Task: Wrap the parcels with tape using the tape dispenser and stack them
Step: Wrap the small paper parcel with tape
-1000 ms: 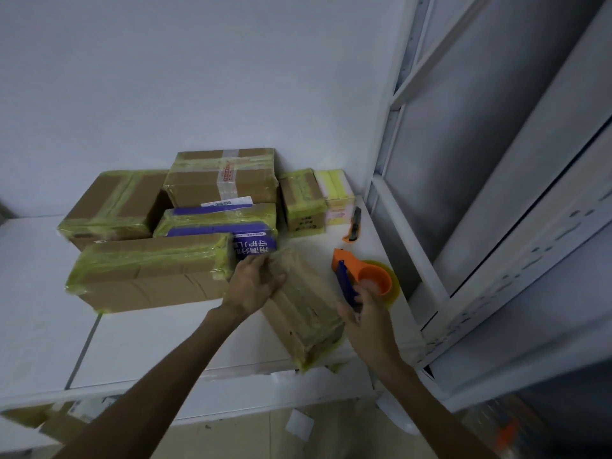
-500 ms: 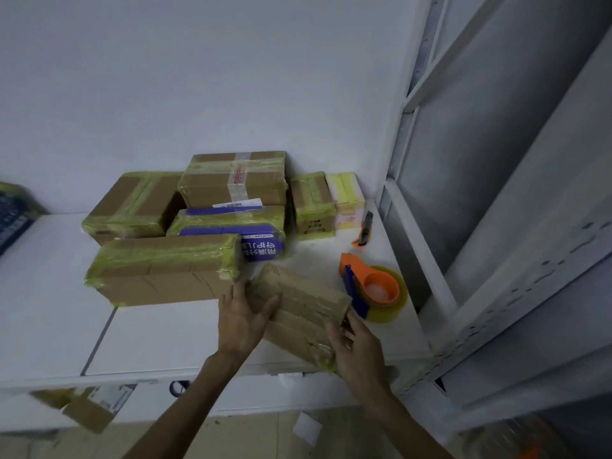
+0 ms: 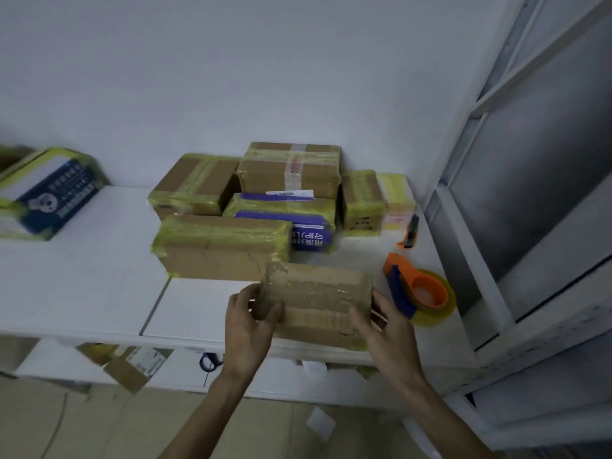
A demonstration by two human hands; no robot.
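A flat brown cardboard parcel point(image 3: 314, 301) wrapped in clear tape sits near the front edge of the white table point(image 3: 99, 286). My left hand point(image 3: 250, 323) grips its left end, thumb on top. My right hand point(image 3: 385, 326) holds its right end. The orange and blue tape dispenser point(image 3: 415, 289) with a yellowish roll lies on the table just right of the parcel, untouched. Behind stands a group of taped parcels: a long brown one point(image 3: 220, 248), a blue-labelled one point(image 3: 291, 223), and a brown box point(image 3: 291, 168) stacked on top at the wall.
An orange and black box cutter point(image 3: 410, 233) lies by the right edge. A blue and white taped box point(image 3: 43, 193) sits far left. Two small parcels point(image 3: 362, 202) stand against the wall. A white metal rack point(image 3: 496, 226) closes off the right side. Loose boxes lie below the table.
My right hand left the tape dispenser and took the parcel's right end. Both hands turned the parcel from slanted to lying square along the table's front edge.
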